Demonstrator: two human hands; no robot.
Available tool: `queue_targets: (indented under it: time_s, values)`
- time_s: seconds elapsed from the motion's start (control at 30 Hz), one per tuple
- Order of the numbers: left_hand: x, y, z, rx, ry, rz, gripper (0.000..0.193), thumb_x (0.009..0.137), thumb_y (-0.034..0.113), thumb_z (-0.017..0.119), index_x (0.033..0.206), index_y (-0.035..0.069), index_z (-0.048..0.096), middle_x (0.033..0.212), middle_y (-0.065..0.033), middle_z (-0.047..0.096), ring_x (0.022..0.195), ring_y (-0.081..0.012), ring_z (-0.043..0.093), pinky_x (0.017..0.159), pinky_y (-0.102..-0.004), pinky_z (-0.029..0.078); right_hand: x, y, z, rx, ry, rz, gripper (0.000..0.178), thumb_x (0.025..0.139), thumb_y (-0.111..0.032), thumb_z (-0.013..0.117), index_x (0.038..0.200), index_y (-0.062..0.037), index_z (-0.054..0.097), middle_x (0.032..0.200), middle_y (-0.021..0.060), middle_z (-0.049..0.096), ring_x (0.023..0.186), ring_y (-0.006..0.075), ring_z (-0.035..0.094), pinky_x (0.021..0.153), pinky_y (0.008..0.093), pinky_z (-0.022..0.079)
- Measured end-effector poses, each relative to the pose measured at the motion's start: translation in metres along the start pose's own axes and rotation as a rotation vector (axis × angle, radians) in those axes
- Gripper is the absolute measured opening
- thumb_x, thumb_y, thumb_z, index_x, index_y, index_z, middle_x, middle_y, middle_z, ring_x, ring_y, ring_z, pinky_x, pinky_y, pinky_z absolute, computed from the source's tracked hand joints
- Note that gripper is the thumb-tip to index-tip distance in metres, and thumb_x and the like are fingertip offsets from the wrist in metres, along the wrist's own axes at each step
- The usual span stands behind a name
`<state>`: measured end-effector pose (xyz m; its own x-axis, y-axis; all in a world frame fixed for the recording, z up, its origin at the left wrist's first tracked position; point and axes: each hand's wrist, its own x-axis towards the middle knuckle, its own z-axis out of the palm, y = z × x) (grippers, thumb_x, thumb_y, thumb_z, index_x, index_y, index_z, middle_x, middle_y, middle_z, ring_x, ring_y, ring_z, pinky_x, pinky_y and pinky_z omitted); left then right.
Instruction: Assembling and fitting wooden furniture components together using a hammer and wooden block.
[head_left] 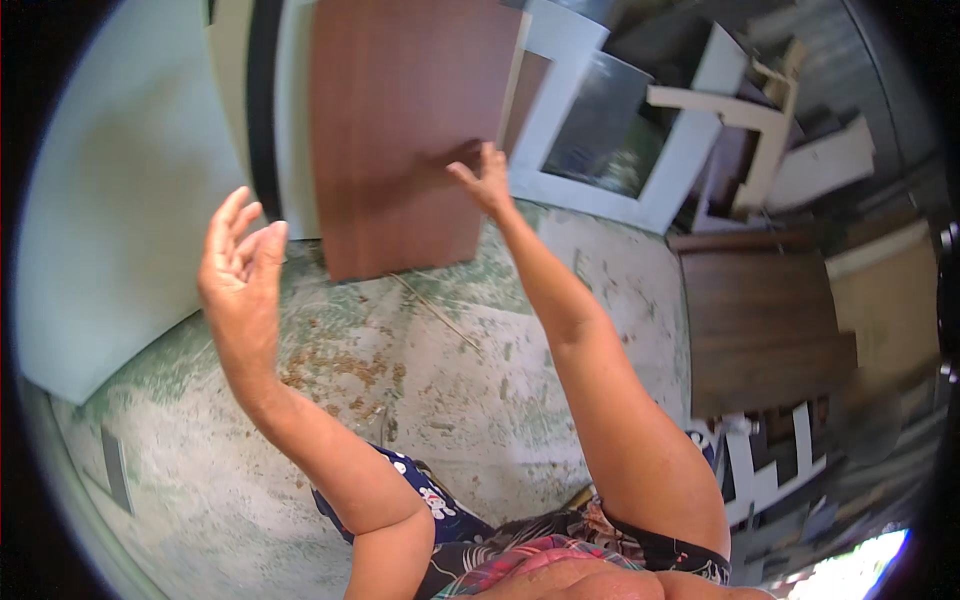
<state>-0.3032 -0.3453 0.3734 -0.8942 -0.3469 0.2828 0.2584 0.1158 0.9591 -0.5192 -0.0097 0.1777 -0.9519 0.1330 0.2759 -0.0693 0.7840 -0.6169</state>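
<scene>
A tall reddish-brown wooden board (405,130) stands upright in front of me, its lower end on the floor. My right hand (487,182) is stretched far forward by the board's right edge, thumb and fingers apart; whether it touches the board I cannot tell. Raised on the left is my left hand (240,250), fingers loosely curved and spread, with nothing in them. It is nearest to a large pale blue panel (120,200) that leans at the left.
Right of the brown board leans a pale blue frame (530,185) with a rectangular opening. Beige cut-out offcuts (770,125) are piled farther right, with a dark brown board (760,330) lower down. A thin stick (435,312) lies on the stained floor (480,400) among brown debris.
</scene>
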Motion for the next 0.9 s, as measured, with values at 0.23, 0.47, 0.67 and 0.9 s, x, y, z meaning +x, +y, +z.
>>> queue_targets:
  time_s: [0.23,0.47,0.67,0.9]
  values:
    - [-0.007,0.004,0.032,0.049,-0.27,0.035,0.025,0.1,0.016,0.049,0.109,-0.002,0.064,0.116,-0.0107,0.065,0.106,-0.0173,0.059,0.099,-0.0314,0.042,-0.112,-0.004,-0.106,-0.443,-0.841,-0.021,0.08,0.079,-0.05,0.069,0.142,-0.0087,0.043,0.137,0.0219,0.049,0.122,0.0385,0.051,0.102,0.0456,0.043]
    - [-0.019,0.03,0.073,-0.016,-0.453,0.074,0.022,0.097,0.017,0.056,0.097,-0.002,0.067,0.117,-0.0102,0.065,0.105,-0.0147,0.057,0.098,-0.0299,0.04,-0.211,0.079,-0.317,-0.544,-0.589,0.103,0.069,0.078,-0.053,0.069,0.131,-0.0104,0.056,0.121,0.016,0.063,0.114,0.035,0.057,0.095,0.0443,0.047]
    - [-0.034,0.063,0.103,0.039,-0.482,0.146,0.016,0.092,0.014,0.066,0.097,-0.001,0.067,0.117,-0.0079,0.064,0.098,-0.0124,0.056,0.094,-0.0265,0.041,-0.419,0.187,-0.466,-0.654,-0.401,0.476,0.07,0.08,-0.054,0.067,0.13,-0.0058,0.056,0.129,0.0188,0.058,0.12,0.0357,0.054,0.101,0.0411,0.043]
    - [-0.08,0.103,0.155,0.239,-0.64,0.271,0.034,0.091,0.017,0.068,0.119,0.0,0.059,0.124,-0.01,0.059,0.117,-0.0199,0.054,0.102,-0.0322,0.04,-0.729,0.262,-0.457,-0.402,-0.301,1.081,0.075,0.073,-0.057,0.07,0.124,-0.0027,0.061,0.132,0.0209,0.056,0.124,0.035,0.051,0.102,0.0399,0.042]
